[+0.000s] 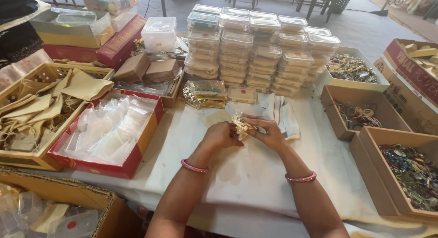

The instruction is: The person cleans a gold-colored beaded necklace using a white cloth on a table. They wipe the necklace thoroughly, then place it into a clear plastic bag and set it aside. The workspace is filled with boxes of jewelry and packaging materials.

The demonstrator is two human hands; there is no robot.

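Note:
Both of my hands meet over the middle of the white-covered table (255, 174). My left hand (221, 135) and my right hand (269, 133) together pinch a small clear plastic pouch with gold-coloured jewellery (242, 125) inside it. Each wrist wears a pink bangle. A flat beige cloth piece (218, 117) lies on the cloth just beyond my left hand. A bundle of gold-coloured packets (204, 94) lies a little farther back.
Stacks of clear plastic boxes (260, 51) stand at the back. A red tray of clear pouches (109, 130) and a basket of beige cloth bags (41, 105) sit at left. Cardboard boxes of jewellery (410, 172) line the right side. White folded cloths (283, 115) lie by my right hand.

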